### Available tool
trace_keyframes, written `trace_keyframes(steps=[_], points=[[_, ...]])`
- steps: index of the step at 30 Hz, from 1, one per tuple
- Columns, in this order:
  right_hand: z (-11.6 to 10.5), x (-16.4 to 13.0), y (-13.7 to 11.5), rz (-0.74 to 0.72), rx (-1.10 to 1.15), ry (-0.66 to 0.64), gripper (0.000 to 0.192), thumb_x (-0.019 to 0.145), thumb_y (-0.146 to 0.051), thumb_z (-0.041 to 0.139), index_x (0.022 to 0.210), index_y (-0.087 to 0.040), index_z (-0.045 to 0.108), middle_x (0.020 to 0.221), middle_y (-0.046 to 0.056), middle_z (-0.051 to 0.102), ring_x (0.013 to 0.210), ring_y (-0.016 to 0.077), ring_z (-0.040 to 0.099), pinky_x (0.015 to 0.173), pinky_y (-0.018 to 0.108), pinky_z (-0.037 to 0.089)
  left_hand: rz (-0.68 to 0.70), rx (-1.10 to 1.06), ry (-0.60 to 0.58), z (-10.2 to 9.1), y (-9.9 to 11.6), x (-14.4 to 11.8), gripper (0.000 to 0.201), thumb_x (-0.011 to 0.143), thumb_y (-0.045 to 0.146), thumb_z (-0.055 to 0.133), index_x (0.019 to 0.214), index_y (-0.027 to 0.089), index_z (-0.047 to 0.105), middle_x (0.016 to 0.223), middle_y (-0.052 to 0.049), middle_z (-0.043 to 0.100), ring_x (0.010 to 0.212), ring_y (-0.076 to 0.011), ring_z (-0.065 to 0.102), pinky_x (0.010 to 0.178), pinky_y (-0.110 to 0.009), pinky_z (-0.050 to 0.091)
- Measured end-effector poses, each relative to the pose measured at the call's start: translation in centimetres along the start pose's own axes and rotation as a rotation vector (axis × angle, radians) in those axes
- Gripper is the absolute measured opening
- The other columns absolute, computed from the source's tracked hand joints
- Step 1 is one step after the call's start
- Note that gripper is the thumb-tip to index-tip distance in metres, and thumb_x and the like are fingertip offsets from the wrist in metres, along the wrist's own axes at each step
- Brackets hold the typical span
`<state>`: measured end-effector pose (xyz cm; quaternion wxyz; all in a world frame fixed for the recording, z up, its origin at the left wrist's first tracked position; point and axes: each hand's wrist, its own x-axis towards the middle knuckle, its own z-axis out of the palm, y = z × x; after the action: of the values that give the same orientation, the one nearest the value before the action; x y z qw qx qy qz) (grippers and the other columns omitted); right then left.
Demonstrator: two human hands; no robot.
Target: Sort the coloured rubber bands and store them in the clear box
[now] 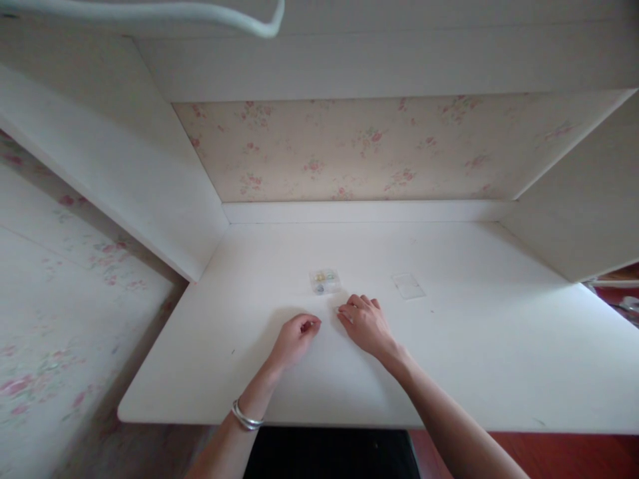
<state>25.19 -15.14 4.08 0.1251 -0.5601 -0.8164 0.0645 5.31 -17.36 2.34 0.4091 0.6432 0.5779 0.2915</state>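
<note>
A small clear plastic box (325, 281) with compartments lies on the white desk; yellowish and bluish bits show inside it. Just in front of it, my right hand (365, 324) rests on the desk with fingers bent together over a small, pale, see-through piece (338, 311), whose kind I cannot make out. My left hand (294, 340) is a short way to the left, thumb and fingertips pinched; anything between them is too small to see. To the right of the box, a flat clear rectangular lid (408, 286) lies apart from both hands.
The desk (479, 359) is walled by a white panel (114, 133) on the left and another panel (574, 193) on the right. A white shelf (349, 63) overhangs the back. A black seat (332, 456) stands below the front edge. A white bar (200, 13) crosses the top left.
</note>
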Motion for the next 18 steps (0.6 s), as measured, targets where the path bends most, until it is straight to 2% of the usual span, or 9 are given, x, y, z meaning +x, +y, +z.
trace_keyframes(steps=[4, 8, 12, 18], points=[[0.3, 1.1, -0.1, -0.035, -0.057, -0.063, 0.025, 0.089, -0.025, 0.047, 0.074, -0.023, 0.066, 0.086, 0.005, 0.061, 0.086, 0.0188, 0.051, 0.073, 0.032, 0.028, -0.029, -0.064, -0.034, 0.0, -0.1, -1.4, 0.029, 0.084, 0.039, 0.049, 0.092, 0.018, 0.067, 0.081, -0.003, 0.066, 0.071, -0.0139, 0.057, 0.066, -0.024, 0.044], [0.8, 1.6, -0.4, -0.068, -0.116, -0.085, 0.023, 0.089, -0.02, 0.045, 0.077, -0.02, 0.065, 0.088, 0.007, 0.061, 0.086, 0.0198, 0.051, 0.072, 0.032, 0.028, -0.01, -0.058, -0.04, 0.0, -0.1, -1.8, 0.03, 0.084, 0.041, 0.049, 0.091, 0.017, 0.067, 0.073, -0.002, 0.062, 0.065, -0.0131, 0.053, 0.06, -0.024, 0.041], [0.7, 2.0, -1.1, -0.095, -0.16, -0.107, 0.022, 0.09, -0.017, 0.042, 0.083, -0.018, 0.064, 0.092, 0.009, 0.059, 0.085, 0.0202, 0.051, 0.071, 0.033, 0.028, 0.014, -0.053, -0.039, 0.1, 0.0, -1.9, 0.031, 0.084, 0.041, 0.048, 0.089, 0.017, 0.067, 0.074, -0.002, 0.061, 0.065, -0.0131, 0.052, 0.061, -0.024, 0.041], [-0.5, 3.7, -1.9, -0.052, -0.1, -0.015, 0.027, 0.094, -0.022, 0.036, 0.09, -0.02, 0.062, 0.096, 0.007, 0.057, 0.088, 0.0183, 0.051, 0.072, 0.031, 0.028, 0.046, -0.031, -0.052, -0.2, 0.1, -2.2, 0.029, 0.085, 0.038, 0.047, 0.089, 0.017, 0.067, 0.073, -0.002, 0.059, 0.065, -0.0127, 0.05, 0.06, -0.024, 0.039]])
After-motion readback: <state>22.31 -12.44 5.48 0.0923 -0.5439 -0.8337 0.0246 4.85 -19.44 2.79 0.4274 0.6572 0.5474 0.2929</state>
